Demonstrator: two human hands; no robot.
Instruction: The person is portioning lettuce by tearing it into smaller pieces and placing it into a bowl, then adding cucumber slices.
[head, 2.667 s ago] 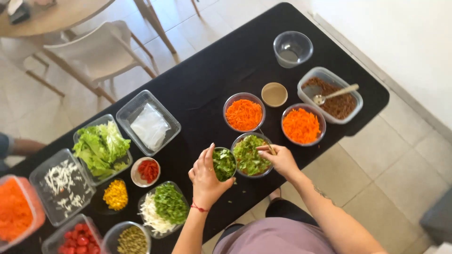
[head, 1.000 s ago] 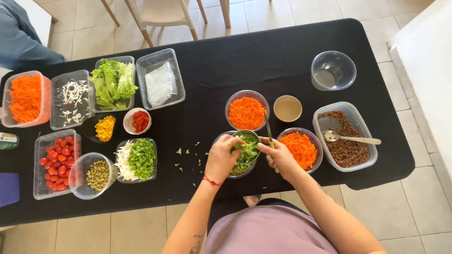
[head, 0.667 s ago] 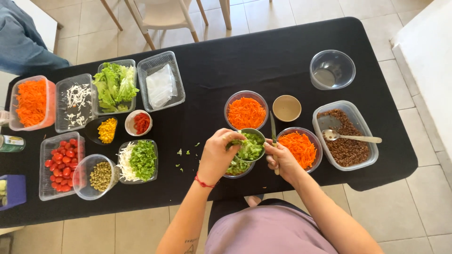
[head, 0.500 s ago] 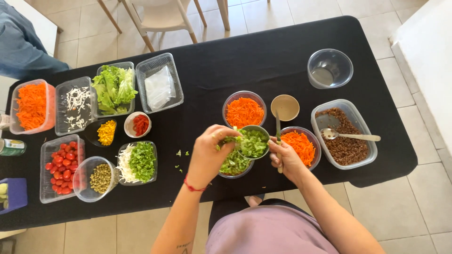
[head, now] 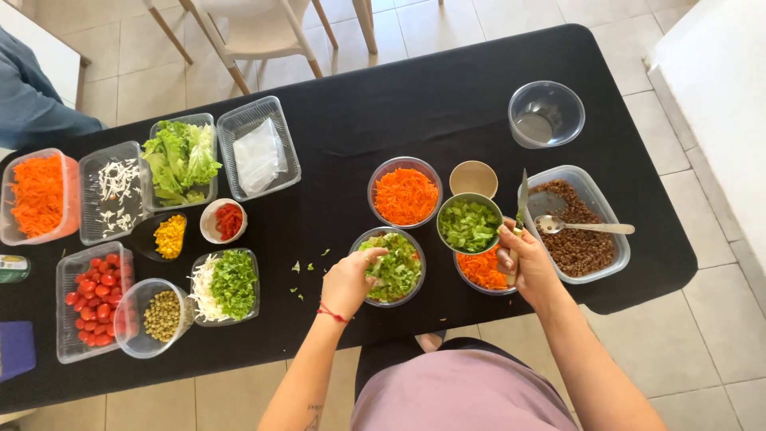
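My left hand (head: 351, 281) grips the near-left rim of a clear bowl of mixed salad (head: 396, 270), thumb lying over the greens. My right hand (head: 528, 267) holds a small green bowl of chopped lettuce (head: 469, 224) raised over a bowl of grated carrot (head: 481, 274). The same hand also holds a knife (head: 523, 191), blade pointing away from me. A few lettuce scraps (head: 303, 279) lie on the black tablecloth (head: 343, 128) left of the salad bowl.
Behind are a second carrot bowl (head: 404, 194), a small tan dish (head: 473, 177), a tub of brown lentils with a spoon (head: 586, 229) and an empty clear bowl (head: 546, 114). Tubs of lettuce (head: 182, 160), tomatoes (head: 89, 297), peas (head: 163, 315) and carrot (head: 36, 195) fill the left. A person's blue-clad limb (head: 28, 104) and a chair (head: 247, 36) lie beyond.
My right hand has carried the small green bowl to the right, away from the salad bowl and over the carrot bowl. My left hand has dropped from the greens to the salad bowl's rim.
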